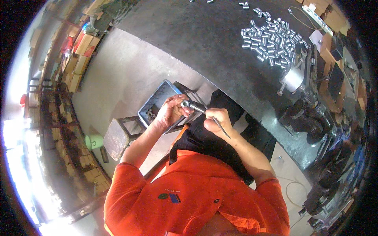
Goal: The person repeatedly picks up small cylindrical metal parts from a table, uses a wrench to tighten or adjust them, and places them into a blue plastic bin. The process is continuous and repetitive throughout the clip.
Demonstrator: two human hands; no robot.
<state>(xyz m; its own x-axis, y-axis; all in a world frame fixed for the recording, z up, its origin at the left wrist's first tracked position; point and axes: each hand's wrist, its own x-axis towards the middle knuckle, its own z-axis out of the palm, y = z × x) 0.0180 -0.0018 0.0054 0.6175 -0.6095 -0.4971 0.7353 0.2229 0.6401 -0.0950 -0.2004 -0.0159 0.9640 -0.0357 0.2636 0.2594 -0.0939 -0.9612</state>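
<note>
My left hand [171, 111] is closed around a shiny metal fitting [185, 104] with a round, ring-like end, held in front of my body. My right hand [219, 120] is closed in a fist on a thin, dark, curved metal tool [223, 129], whose tail sticks out below the fist. Between the hands, the fitting's short cylindrical body meets the tool's front part; my fingers hide exactly how they touch. Under my left hand stands a blue bin [148, 103] with small dark metal parts in it.
A dark workbench [189, 35] spans the far and right side. On it lie a heap of silver metal sleeves [271, 41], a wrench [302, 59] and a machine with a silver cylinder [293, 79]. A worn stool [117, 138] and pale green bucket [93, 141] stand left.
</note>
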